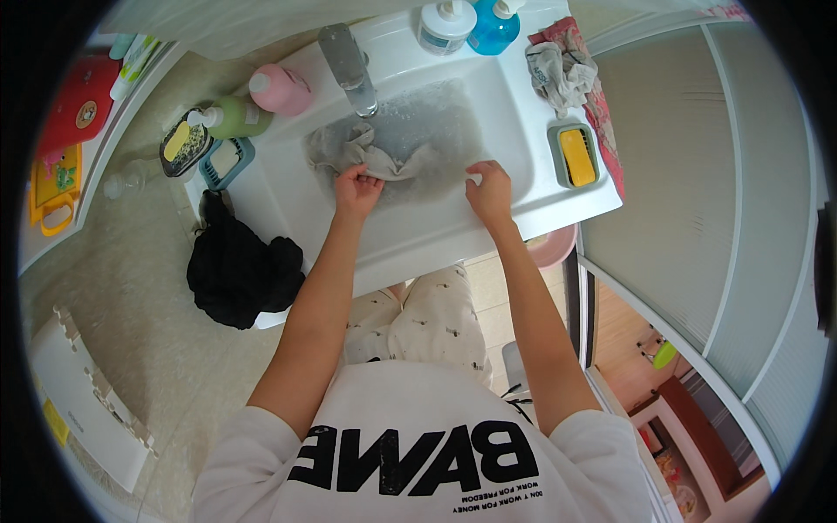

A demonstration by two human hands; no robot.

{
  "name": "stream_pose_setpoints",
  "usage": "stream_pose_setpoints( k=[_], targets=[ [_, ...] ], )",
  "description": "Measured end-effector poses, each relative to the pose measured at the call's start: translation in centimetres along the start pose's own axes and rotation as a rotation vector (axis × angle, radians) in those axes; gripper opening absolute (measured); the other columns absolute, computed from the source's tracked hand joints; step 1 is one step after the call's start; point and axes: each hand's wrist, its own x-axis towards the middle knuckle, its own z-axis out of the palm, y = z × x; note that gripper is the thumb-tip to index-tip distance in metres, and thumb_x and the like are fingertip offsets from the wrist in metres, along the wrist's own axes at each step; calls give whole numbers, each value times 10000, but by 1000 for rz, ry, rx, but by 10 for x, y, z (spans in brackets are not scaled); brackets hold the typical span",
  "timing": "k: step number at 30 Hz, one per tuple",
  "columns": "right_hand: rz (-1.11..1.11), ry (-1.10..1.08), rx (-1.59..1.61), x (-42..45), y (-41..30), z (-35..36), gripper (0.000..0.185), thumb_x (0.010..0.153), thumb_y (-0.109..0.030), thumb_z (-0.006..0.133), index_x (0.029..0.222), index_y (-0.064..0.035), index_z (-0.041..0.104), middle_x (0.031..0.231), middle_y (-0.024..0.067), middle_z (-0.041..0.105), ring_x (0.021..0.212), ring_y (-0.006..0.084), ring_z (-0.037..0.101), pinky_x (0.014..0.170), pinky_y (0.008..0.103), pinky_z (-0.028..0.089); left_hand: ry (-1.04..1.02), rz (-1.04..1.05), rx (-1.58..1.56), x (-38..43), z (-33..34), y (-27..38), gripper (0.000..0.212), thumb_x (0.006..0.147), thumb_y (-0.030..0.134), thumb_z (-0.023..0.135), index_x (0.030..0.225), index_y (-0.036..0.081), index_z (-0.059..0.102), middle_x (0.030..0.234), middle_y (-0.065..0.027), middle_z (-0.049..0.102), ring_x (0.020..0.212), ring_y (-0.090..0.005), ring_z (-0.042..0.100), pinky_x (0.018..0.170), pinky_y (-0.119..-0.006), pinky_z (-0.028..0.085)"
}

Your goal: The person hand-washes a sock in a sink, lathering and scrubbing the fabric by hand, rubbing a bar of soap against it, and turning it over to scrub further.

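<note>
A white washbasin (288, 189) in front of me holds cloudy grey water (435, 124). A wet light-grey cloth item (392, 167), perhaps a sock, lies partly in the water. My left hand (358, 191) grips its near edge, palm turned up. To the right, my right hand (490, 191) hovers over the basin with fingers curled, thumb and forefinger apart, and nothing visible in it. The chrome faucet (350, 68) points down into the water beyond the cloth. Whether water runs from it is hard to tell.
Yellow soap (578, 157) sits in a dish on the right rim, below a crumpled grey cloth (561, 75). Black fabric (245, 274) drapes over the left corner. Pink (281, 90), green (239, 119), white (446, 27) and blue (494, 29) bottles stand around the rim.
</note>
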Motion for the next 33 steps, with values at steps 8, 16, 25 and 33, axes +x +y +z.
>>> stream_pose_setpoints(
  k=[8, 16, 25, 33],
  targets=[
    [7, 84, 136, 25, -5, 143, 605, 786, -237, 621, 1319, -19, 435, 1253, 250, 516, 1131, 377, 526, 941, 424, 430, 75, -23, 405, -10, -2, -12, 225, 886, 157, 497, 1070, 34, 535, 1138, -83, 581, 1126, -259, 522, 1007, -460, 383],
    [-92, 46, 684, -46, -134, 116, 513, 802, -212, 596, 1235, 37, 479, 1063, 236, 627, 904, 381, 634, 763, 388, 502, -197, -93, 221, -37, 25, 18, 322, 949, 375, 469, 1100, 103, 553, 972, -76, 577, 887, -230, 568, 811, -381, 483],
    [-86, 98, 230, -40, -180, 12, 414, 896, -321, 560, 1120, 26, 588, 821, 261, 641, 627, 404, 613, 563, 434, 476, -342, 229, 403, -98, 91, -38, 387, 977, 449, 434, 766, 128, 471, 695, 2, 486, 651, -132, 473, 584, -290, 435],
    [564, -212, 1100, -20, -149, -12, 395, 922, -346, 488, 1095, -7, 594, 825, 173, 666, 676, 306, 653, 575, 395, 496, -351, 248, 382, -127, 103, -29, 313, 992, 365, 432, 814, 111, 480, 775, 0, 479, 743, -134, 481, 738, -284, 423]
  ],
)
